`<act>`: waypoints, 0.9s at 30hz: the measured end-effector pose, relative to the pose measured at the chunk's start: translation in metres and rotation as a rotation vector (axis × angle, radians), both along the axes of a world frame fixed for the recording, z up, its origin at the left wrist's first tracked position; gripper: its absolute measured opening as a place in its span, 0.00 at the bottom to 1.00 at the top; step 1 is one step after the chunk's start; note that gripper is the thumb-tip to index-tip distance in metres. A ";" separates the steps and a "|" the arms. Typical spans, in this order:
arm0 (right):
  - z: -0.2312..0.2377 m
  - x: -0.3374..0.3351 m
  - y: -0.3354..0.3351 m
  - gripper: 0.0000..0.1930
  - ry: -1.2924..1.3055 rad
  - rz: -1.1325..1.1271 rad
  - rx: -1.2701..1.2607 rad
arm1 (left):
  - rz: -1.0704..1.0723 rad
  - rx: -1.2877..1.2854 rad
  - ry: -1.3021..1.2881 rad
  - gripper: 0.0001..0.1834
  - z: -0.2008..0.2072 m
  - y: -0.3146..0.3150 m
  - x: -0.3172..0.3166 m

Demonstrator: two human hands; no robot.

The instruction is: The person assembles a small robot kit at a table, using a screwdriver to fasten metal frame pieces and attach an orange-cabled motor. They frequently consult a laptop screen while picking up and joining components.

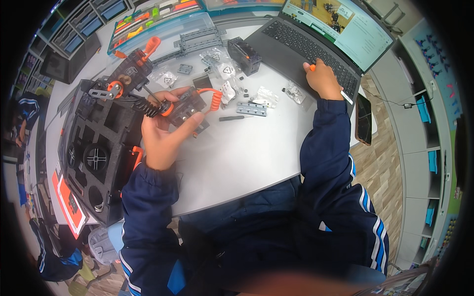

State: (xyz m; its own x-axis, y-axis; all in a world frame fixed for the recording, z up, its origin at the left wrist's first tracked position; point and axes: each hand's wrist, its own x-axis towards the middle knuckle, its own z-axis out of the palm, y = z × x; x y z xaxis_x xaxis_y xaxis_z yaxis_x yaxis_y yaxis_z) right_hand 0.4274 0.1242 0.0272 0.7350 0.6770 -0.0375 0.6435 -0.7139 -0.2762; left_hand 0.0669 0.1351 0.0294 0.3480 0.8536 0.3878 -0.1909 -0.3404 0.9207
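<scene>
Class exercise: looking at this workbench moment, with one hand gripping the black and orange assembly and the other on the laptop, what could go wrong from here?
1. The left hand alone holds the black and orange assembly; with the right hand on the laptop, it could slip or twist.
2. The coiled orange cable might snag the small bagged parts and drag them.
3. The phone lies at the table's edge, by the right sleeve, and could be knocked off.
</scene>
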 end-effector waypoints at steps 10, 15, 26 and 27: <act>-0.003 0.003 0.000 0.29 -0.005 0.005 -0.015 | -0.003 -0.016 0.002 0.25 0.002 -0.002 0.000; -0.001 0.001 0.000 0.28 -0.015 0.003 -0.015 | -0.003 -0.008 0.001 0.25 0.002 -0.001 0.001; 0.000 0.001 -0.002 0.27 -0.013 0.018 -0.028 | -0.008 -0.025 -0.002 0.25 0.003 -0.001 0.001; 0.001 0.000 -0.002 0.27 -0.018 0.019 -0.023 | -0.006 -0.021 0.002 0.25 0.003 -0.001 0.001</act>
State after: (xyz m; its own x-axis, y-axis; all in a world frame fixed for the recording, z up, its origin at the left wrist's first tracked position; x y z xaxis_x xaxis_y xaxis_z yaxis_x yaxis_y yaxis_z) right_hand 0.4279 0.1220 0.0278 0.7228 0.6899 -0.0398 0.6616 -0.7075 -0.2484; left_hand 0.0680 0.1339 0.0326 0.3541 0.8592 0.3692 -0.1909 -0.3201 0.9280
